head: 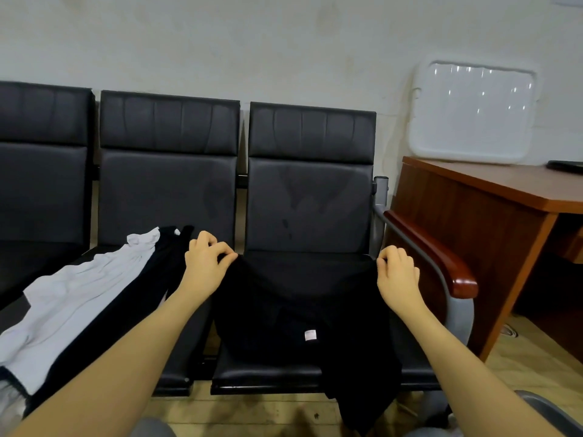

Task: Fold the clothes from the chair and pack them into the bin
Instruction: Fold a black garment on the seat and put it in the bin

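Nearest to me, the lower part of a black garment spills over the front edge of the right-hand chair in a joined row of black padded seats, one end hanging down toward the wooden floor. A small white label shows on the cloth, just in front of the chair's seat middle.

My two bare forearms reach forward over that chair. My left hand pinches the garment's top edge at the chair's left side, thumb and forefinger closed on the cloth. My right hand has its fingers curled on the same edge at the chair's right side, just inside the wooden-capped armrest. The edge sags in a curve between my two grips, over the seat.

To the left of this chair, on the neighbouring seat, lies a heap of white clothing with more dark cloth beside it, unfolded.

To the right of the chair stands a brown wooden desk. Beyond it, a white plastic lid leans against the pale wall behind the chairs. The bin itself does not show from here.
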Demonstrator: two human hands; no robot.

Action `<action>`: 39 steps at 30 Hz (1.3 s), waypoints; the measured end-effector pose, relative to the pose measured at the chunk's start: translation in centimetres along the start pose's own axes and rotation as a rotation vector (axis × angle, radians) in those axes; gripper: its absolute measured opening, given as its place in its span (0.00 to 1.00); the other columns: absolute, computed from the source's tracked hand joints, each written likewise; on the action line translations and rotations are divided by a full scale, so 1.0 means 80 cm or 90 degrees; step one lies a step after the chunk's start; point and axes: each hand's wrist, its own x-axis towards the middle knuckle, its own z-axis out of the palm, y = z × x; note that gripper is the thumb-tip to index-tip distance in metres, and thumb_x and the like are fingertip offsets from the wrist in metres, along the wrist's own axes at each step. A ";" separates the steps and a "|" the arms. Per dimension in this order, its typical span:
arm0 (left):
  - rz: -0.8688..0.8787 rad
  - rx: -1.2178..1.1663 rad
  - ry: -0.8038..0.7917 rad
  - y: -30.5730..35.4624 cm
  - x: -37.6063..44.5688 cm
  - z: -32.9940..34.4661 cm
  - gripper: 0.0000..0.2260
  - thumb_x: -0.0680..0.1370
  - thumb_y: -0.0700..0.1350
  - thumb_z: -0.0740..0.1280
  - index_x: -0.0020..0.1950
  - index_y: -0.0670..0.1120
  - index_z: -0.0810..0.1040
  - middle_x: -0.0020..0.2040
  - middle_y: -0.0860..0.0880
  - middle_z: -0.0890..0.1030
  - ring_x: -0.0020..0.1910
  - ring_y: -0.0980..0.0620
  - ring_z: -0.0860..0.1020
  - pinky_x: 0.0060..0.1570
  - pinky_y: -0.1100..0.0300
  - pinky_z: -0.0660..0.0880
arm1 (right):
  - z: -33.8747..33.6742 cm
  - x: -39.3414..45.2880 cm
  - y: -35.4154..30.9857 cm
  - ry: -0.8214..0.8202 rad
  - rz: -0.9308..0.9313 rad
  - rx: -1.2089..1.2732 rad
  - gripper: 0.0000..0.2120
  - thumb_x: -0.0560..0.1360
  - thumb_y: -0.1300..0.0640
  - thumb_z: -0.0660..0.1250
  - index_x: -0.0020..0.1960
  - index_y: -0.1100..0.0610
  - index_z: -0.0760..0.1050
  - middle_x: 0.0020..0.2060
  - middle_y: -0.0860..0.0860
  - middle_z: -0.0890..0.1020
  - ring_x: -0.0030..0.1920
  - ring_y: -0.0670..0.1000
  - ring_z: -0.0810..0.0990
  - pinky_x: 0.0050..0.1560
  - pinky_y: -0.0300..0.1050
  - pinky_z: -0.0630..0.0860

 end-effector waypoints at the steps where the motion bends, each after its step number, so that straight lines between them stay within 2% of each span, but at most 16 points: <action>1: 0.001 -0.035 0.016 0.005 0.000 -0.003 0.04 0.75 0.43 0.70 0.43 0.43 0.82 0.46 0.48 0.67 0.48 0.46 0.67 0.53 0.52 0.67 | -0.003 -0.001 0.000 0.001 -0.020 -0.028 0.04 0.79 0.57 0.60 0.50 0.56 0.72 0.46 0.51 0.71 0.49 0.54 0.70 0.50 0.48 0.64; 3: 0.009 -0.096 0.047 0.020 -0.002 -0.010 0.03 0.76 0.40 0.69 0.43 0.42 0.81 0.46 0.48 0.68 0.49 0.46 0.68 0.59 0.59 0.61 | -0.009 -0.003 -0.002 0.009 -0.039 -0.042 0.04 0.78 0.55 0.64 0.50 0.54 0.75 0.46 0.50 0.68 0.48 0.52 0.67 0.50 0.47 0.60; 4: 0.009 -0.120 0.066 0.028 -0.004 -0.015 0.03 0.76 0.40 0.69 0.43 0.42 0.81 0.46 0.48 0.67 0.49 0.47 0.68 0.58 0.62 0.60 | -0.013 -0.005 -0.004 0.022 -0.039 -0.032 0.04 0.77 0.55 0.65 0.50 0.53 0.76 0.46 0.50 0.68 0.48 0.51 0.65 0.50 0.46 0.58; 7: 0.017 -0.134 0.118 0.047 -0.006 -0.025 0.04 0.77 0.39 0.68 0.43 0.41 0.80 0.46 0.48 0.68 0.49 0.47 0.66 0.51 0.58 0.64 | -0.031 -0.008 -0.016 0.098 -0.030 0.033 0.03 0.76 0.56 0.67 0.49 0.54 0.78 0.45 0.50 0.69 0.48 0.51 0.64 0.51 0.46 0.58; 11: 0.033 -0.109 0.186 0.073 -0.003 -0.052 0.03 0.76 0.41 0.69 0.44 0.43 0.82 0.45 0.46 0.67 0.47 0.46 0.65 0.50 0.51 0.67 | -0.071 -0.011 -0.038 0.194 -0.035 0.070 0.04 0.76 0.57 0.67 0.49 0.55 0.80 0.46 0.50 0.69 0.50 0.55 0.66 0.51 0.46 0.57; 15: 0.056 -0.095 0.252 0.110 -0.002 -0.089 0.03 0.75 0.43 0.71 0.43 0.45 0.83 0.44 0.48 0.65 0.46 0.48 0.62 0.48 0.56 0.60 | -0.115 -0.012 -0.061 0.254 -0.053 0.087 0.05 0.77 0.56 0.66 0.50 0.55 0.80 0.48 0.51 0.72 0.52 0.57 0.66 0.51 0.45 0.55; 21: 0.094 -0.091 0.329 0.153 0.000 -0.128 0.02 0.73 0.44 0.72 0.42 0.46 0.84 0.45 0.48 0.65 0.46 0.48 0.61 0.49 0.55 0.56 | -0.168 -0.014 -0.084 0.348 -0.055 0.105 0.07 0.78 0.55 0.65 0.51 0.55 0.80 0.49 0.53 0.75 0.52 0.57 0.67 0.50 0.46 0.57; 26: 0.078 -0.075 0.365 0.173 0.000 -0.147 0.03 0.73 0.45 0.72 0.41 0.48 0.84 0.46 0.50 0.64 0.48 0.51 0.60 0.49 0.55 0.54 | -0.196 -0.013 -0.088 0.388 -0.069 0.108 0.07 0.77 0.55 0.65 0.51 0.55 0.80 0.48 0.53 0.75 0.51 0.55 0.67 0.49 0.46 0.58; 31: 0.030 -0.027 0.333 0.158 -0.003 -0.134 0.05 0.74 0.46 0.71 0.39 0.47 0.83 0.47 0.51 0.64 0.49 0.48 0.60 0.49 0.54 0.54 | -0.194 -0.015 -0.070 0.399 -0.101 0.022 0.06 0.76 0.57 0.66 0.49 0.56 0.81 0.44 0.53 0.77 0.46 0.55 0.69 0.45 0.46 0.60; 34: -0.012 0.004 0.275 0.131 -0.012 -0.103 0.05 0.73 0.46 0.72 0.39 0.46 0.84 0.47 0.51 0.64 0.49 0.45 0.62 0.49 0.52 0.56 | -0.165 -0.020 -0.047 0.342 -0.092 -0.010 0.06 0.76 0.57 0.67 0.49 0.56 0.82 0.43 0.53 0.77 0.44 0.54 0.69 0.44 0.46 0.62; 37: -0.028 0.022 0.195 0.098 -0.034 -0.057 0.05 0.73 0.47 0.73 0.40 0.47 0.84 0.46 0.51 0.65 0.47 0.49 0.58 0.53 0.48 0.61 | -0.117 -0.032 -0.019 0.253 -0.070 -0.037 0.06 0.75 0.57 0.68 0.50 0.56 0.82 0.43 0.53 0.77 0.45 0.55 0.71 0.44 0.45 0.62; 39: -0.047 0.031 0.137 0.075 -0.053 -0.025 0.05 0.73 0.48 0.72 0.41 0.47 0.84 0.47 0.51 0.65 0.48 0.50 0.57 0.53 0.52 0.57 | -0.080 -0.041 -0.001 0.189 -0.056 -0.053 0.06 0.75 0.57 0.69 0.51 0.56 0.82 0.43 0.52 0.77 0.46 0.55 0.72 0.45 0.44 0.61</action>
